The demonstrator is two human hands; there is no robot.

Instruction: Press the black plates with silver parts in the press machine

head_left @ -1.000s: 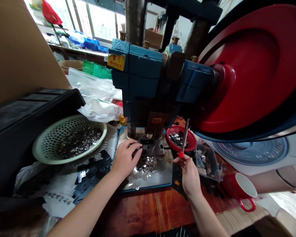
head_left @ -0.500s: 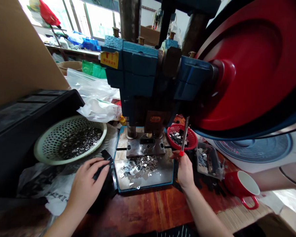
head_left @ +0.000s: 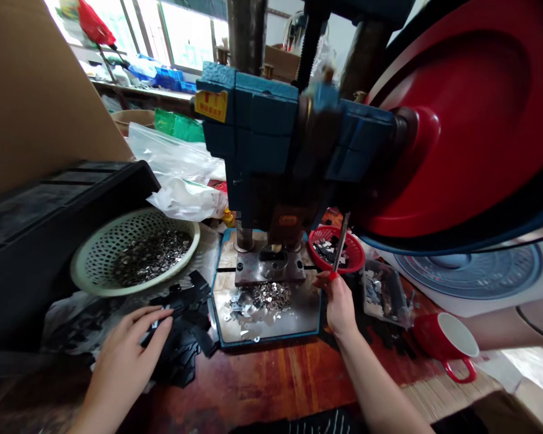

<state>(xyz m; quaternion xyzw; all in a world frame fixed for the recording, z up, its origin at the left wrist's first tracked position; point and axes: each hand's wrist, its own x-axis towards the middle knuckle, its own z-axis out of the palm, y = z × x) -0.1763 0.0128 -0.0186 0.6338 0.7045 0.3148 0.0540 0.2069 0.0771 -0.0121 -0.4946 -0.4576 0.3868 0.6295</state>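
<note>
My left hand (head_left: 129, 352) is over the left part of a pile of flat black pieces (head_left: 185, 337), fingers bent toward the thumb; something small and dark shows at its fingertips, too small to name. In my right hand (head_left: 339, 304) is a thin metal tool (head_left: 342, 244) with a red end, pointing upward. That hand is just right of the press base plate (head_left: 271, 328), where small shiny metal bits (head_left: 271, 295) lie in front of the die block (head_left: 269, 269). Above stands the blue press (head_left: 262, 138).
A pale green basket (head_left: 88, 259) of small metal parts stands at the left beside a black crate (head_left: 49, 211). To the right are a red basket (head_left: 355, 256), a clear plastic box (head_left: 400, 313), a red mug (head_left: 428, 337) and the large red wheel (head_left: 479, 132).
My left hand has moved left and down, away from the base plate, uncovering more black pieces. My right hand still holds the tool in nearly the same place. The view has shifted slightly.
</note>
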